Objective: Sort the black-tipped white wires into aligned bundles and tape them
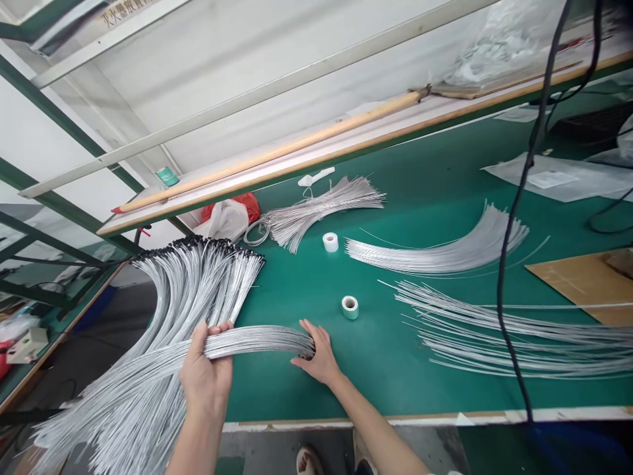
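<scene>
A bundle of thin grey wires [262,340] runs from the lower left to the middle of the bench. My left hand [208,369] is closed around it, thumb on top. At the bundle's right end, my right hand [320,355] has its thumb and fingers apart on either side of the wire tips, with the palm at the tips. Beneath and behind the held bundle, a large pile of grey wires with black ends [202,277] hangs over the bench's left edge. A roll of white tape [350,305] stands just beyond my right hand.
The green bench [297,284] also bears a second tape roll [330,242], a tied wire bundle [326,211], a curved wire bundle [440,251] and loose wires [494,336]. A black cable [505,264] hangs down in front on the right. Behind runs a shelf [346,142].
</scene>
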`<state>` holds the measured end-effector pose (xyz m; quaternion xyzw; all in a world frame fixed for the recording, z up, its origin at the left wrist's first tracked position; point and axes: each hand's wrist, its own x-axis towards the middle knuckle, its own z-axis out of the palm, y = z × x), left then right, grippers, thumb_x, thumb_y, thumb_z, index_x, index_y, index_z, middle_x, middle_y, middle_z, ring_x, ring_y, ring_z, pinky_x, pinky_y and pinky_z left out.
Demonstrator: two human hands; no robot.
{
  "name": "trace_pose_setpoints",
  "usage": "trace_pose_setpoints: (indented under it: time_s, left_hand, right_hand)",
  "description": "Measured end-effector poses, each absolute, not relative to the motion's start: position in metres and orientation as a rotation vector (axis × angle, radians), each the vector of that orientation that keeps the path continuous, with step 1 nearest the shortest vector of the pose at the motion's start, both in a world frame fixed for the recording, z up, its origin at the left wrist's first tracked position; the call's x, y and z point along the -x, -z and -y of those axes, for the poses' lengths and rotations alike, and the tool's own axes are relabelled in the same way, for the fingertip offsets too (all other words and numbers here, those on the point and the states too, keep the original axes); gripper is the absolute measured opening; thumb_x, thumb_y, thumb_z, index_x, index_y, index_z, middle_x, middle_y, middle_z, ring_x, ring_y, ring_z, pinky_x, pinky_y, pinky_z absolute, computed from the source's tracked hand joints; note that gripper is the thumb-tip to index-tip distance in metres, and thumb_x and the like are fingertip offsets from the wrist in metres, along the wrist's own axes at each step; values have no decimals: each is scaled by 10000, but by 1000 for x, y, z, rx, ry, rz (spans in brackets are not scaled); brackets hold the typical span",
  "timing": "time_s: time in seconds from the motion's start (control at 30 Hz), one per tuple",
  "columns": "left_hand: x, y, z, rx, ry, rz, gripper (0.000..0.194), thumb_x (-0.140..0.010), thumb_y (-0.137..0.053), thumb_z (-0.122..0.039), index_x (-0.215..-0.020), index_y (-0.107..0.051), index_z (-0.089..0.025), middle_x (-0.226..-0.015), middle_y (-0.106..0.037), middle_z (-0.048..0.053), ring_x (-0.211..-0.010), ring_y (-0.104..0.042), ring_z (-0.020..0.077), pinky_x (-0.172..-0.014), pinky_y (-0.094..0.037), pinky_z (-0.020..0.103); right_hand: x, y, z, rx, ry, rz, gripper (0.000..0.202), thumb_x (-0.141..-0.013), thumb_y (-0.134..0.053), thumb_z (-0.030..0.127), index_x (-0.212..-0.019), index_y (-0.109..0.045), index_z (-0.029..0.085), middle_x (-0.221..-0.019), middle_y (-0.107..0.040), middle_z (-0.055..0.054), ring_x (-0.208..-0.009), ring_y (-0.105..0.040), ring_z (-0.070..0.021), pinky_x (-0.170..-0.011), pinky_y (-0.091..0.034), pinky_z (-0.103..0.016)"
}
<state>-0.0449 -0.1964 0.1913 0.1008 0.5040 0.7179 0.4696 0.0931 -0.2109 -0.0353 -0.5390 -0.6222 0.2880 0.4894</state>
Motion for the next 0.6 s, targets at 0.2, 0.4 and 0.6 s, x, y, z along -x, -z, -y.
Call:
trace_pose_setpoints:
  time_s: [0.2,0.4,0.6]
  left_hand:
    - [48,-191,198,-202,-1747,-1206,171,-783,-487,-104,-624,-442,-147,-540,-424,-49,-571,-496,74,-776,-493,299]
    - [47,-196,199,-144,-1740,-1190,226,-838,-396,-127,-614,-415,-153,-526,-401,-52,-545,-481,68,-723,-509,272]
    - [56,-214,223,-15,-1813,-1209,147,-818,-422,-110,-692,-490,-141,-633,-531,-3,-692,-574,105,-758,-511,278]
  right_hand:
    - [-84,34,203,1293,-684,1480,314,-623,-611,213,-933,-568,239,-837,-677,-17,-775,-617,-210,-906,-355,-457]
    - [-87,23,198,1275,-620,1515,124,-641,-499,147,-540,-475,215,-509,-525,35,-514,-517,-144,-523,-401,-245]
    - [-121,-22,178,1207,-523,1638,110,-625,-477,146,-540,-468,214,-504,-512,26,-501,-482,-140,-486,-330,-227]
